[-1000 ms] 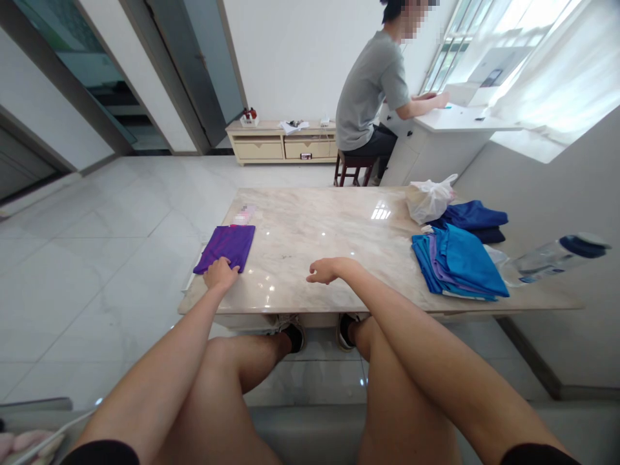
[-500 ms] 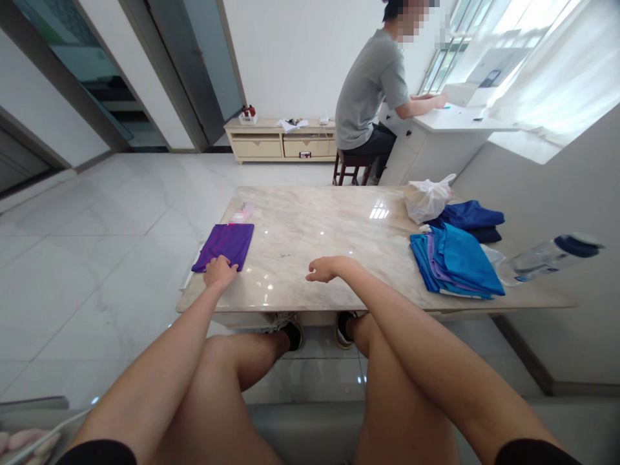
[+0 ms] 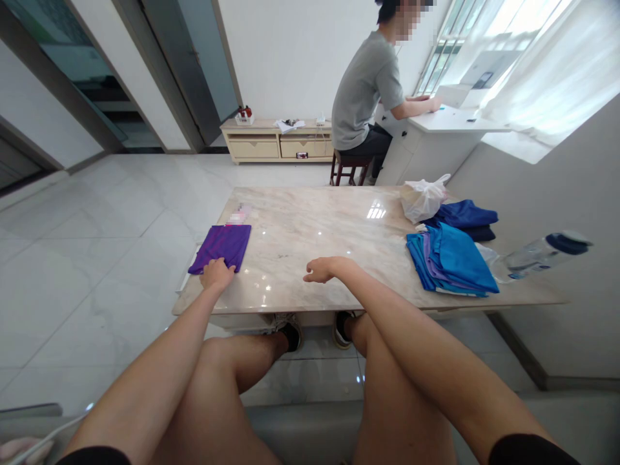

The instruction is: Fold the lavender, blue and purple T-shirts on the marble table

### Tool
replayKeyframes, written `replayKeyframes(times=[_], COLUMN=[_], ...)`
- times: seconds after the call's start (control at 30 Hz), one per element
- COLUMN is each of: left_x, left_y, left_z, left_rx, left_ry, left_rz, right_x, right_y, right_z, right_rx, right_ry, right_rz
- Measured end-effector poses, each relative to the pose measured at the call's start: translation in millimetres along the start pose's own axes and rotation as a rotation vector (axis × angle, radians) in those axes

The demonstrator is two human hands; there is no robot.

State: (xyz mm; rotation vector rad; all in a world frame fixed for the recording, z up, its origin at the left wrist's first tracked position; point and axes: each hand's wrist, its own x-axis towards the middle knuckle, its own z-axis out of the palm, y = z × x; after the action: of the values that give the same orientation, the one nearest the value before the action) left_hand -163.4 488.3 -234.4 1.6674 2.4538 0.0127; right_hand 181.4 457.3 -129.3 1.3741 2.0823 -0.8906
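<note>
A folded purple cloth [image 3: 221, 245] lies at the left end of the marble-topped table. My left hand [image 3: 217, 274] rests on its near edge, fingers bent over the top and thumb apart at the right; no grip on the fabric shows. Over the middle of the table is my right hand [image 3: 320, 269], holding nothing, its loosely curled fingers apart and pointing left. To the right sits a stack of folded blue and lilac cloths [image 3: 453, 258], away from both hands. Behind that stack are darker blue folded cloths [image 3: 467, 216].
A white plastic bag [image 3: 422, 199] stands by the dark blue cloths. The clear bottle with a navy lid [image 3: 542, 257] is at the table's right. Beyond the table [image 3: 295, 219], a person in a grey shirt [image 3: 365, 90] sits on a stool at a white desk [image 3: 460, 121].
The view has shifted slightly, moving the scene a little to the left. Both hands keep nearly the same place and pose, and the purple cloth has not visibly moved on the table.
</note>
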Motion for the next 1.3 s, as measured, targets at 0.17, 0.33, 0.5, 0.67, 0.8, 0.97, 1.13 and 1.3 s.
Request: replayKeyframes(times=[0.17, 0.33, 0.5, 0.67, 0.8, 0.97, 1.13, 1.3], left_x=[-0.3, -0.4, 1.0, 2.8, 2.7, 1.1, -2.0, -3.0], left_y=[1.0, 1.6, 2.7, 4.0, 5.1, 6.2, 6.5, 4.8], left_z=[-1.5, -2.4, -1.9, -1.8, -2.6, -4.7, -6.6, -7.5], left_rx=[0.03, 0.043, 0.052, 0.03, 0.041, 0.044, 0.03, 0.012], left_ry=[-0.016, -0.022, -0.022, -0.026, -0.041, -0.048, -0.056, -0.053], left_rz=[0.017, 0.022, 0.038, 0.042, 0.05, 0.059, 0.057, 0.051], right_x=[-1.0, 0.3, 3.0, 3.0, 2.3, 2.1, 0.1, -0.4], right_y=[-0.4, 1.0, 2.2, 3.6, 3.4, 2.3, 2.4, 1.4], right_z=[-0.4, -0.1, 0.8, 0.9, 0.7, 0.5, -0.1, -0.4], right_rx=[-0.008, -0.01, -0.017, -0.015, -0.016, -0.02, -0.017, -0.001], right_ry=[-0.003, 0.001, 0.002, 0.004, -0.004, -0.008, -0.006, 0.0], right_rz=[-0.006, -0.004, -0.008, -0.008, -0.008, -0.012, -0.008, -0.002])
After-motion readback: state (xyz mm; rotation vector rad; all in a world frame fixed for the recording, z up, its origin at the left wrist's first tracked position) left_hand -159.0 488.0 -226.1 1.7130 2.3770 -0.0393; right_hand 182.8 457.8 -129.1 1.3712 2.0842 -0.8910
